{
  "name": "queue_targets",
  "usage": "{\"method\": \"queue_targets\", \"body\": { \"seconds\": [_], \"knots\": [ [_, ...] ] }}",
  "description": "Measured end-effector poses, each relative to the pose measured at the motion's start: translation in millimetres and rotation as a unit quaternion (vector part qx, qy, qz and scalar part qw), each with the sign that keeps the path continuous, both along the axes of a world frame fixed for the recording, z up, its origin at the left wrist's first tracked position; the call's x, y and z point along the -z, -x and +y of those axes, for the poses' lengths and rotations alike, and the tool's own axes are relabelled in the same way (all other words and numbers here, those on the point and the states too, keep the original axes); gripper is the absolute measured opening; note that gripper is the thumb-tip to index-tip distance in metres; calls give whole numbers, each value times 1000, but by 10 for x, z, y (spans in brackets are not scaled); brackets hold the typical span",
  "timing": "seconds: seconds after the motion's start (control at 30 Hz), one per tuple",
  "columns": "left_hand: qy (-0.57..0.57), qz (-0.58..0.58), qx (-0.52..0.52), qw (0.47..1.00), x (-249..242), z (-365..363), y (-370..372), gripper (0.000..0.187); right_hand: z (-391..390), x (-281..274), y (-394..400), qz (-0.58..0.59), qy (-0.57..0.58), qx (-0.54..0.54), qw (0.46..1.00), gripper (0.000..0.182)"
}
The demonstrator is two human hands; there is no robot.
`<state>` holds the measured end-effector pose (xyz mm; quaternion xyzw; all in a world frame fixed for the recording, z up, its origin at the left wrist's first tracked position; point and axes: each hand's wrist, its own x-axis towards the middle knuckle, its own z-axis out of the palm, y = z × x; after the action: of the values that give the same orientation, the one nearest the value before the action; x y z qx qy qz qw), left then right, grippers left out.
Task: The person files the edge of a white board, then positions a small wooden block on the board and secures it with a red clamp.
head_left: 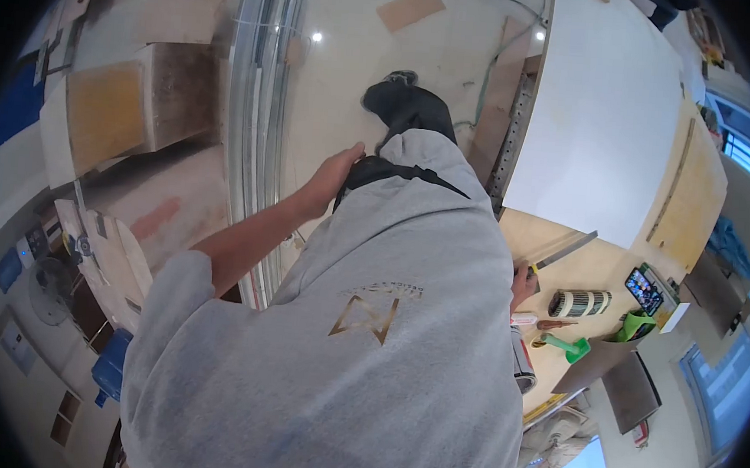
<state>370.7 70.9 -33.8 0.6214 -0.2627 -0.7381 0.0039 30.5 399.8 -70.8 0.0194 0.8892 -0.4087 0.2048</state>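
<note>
My left hand (pixel 336 179) rests at my side against the dark cloth (pixel 369 171) below my grey sweatshirt. The finger that shows is stretched out, and the rest are partly hidden. On the other side, my right hand (pixel 524 284) is partly covered by the sweatshirt. Its fingers are closed around the yellow-and-black handle of what looks like a hand saw (pixel 568 251), whose long grey blade points away over the wooden tabletop (pixel 528 227). Close to this hand lie a striped roll (pixel 581 303), a brown-handled tool (pixel 556 325) and a green tool (pixel 569 347).
A large white panel (pixel 596 119) covers the far part of the table. A phone (pixel 644 290) stands at its right. Long metal profiles (pixel 257 121) run along the floor at left, beside a wooden box (pixel 180 94). A cardboard piece (pixel 411 9) and a cable (pixel 491 64) lie ahead.
</note>
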Motion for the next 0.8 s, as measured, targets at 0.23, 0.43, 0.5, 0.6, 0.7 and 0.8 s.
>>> {"method": "queue_targets", "body": {
  "seconds": [0.23,0.43,0.5,0.6,0.7,0.8],
  "knots": [
    [-93,119,-183,971,758,187,-171,51,-68,-69,86,-36,-58,-32,997,26],
    [-144,57,-186,970,411,-286,-90,48,-52,60,112,-22,-33,-53,998,22],
    [-144,40,-193,970,446,-348,-101,48,-90,26,95,-27,-54,-48,997,21],
    [-133,-10,-163,978,520,-478,-140,49,-193,-78,74,-63,-61,-40,995,18],
    [-146,-22,-166,975,369,-635,-85,50,-209,-71,98,-96,-73,-23,992,17],
    [-145,-2,-164,976,394,-701,-121,52,-278,-85,73,-96,-81,-6,992,18]
  ]
}}
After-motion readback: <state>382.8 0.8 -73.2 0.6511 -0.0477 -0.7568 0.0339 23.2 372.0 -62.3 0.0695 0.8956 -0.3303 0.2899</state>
